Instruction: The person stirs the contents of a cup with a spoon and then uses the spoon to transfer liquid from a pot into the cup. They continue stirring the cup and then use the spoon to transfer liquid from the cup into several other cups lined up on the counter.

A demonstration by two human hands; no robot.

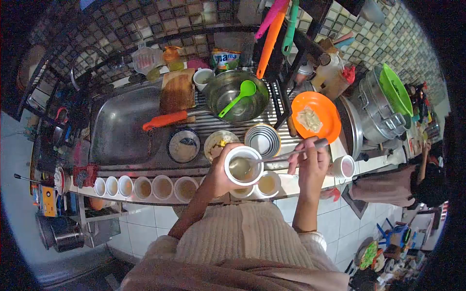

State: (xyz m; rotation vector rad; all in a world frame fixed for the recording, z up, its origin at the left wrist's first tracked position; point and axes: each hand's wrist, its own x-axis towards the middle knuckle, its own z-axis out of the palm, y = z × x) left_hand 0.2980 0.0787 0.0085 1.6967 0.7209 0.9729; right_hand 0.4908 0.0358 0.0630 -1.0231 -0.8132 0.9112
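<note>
My left hand (218, 175) is wrapped round a white cup (227, 167) with cloudy yellowish liquid in it, lifted above the counter's front edge. In my right hand (311, 165) is the handle of a metal spoon (279, 158), which reaches leftward over the rim into the cup. The spoon's bowl is mostly hidden inside. Just below the raised cup, another white cup (277, 184) of similar liquid stands on the edge. Beyond my hands sit a striped bowl (276, 140) and a bowl (208, 149) with yellow and pale food.
More filled white cups (162, 187) line the counter edge to the left; one cup (347, 166) stands right. Behind are a sink (121, 126), a pan (211, 104) with a green ladle (247, 88), and an orange plate (330, 109). Another person (386, 186) is at far right.
</note>
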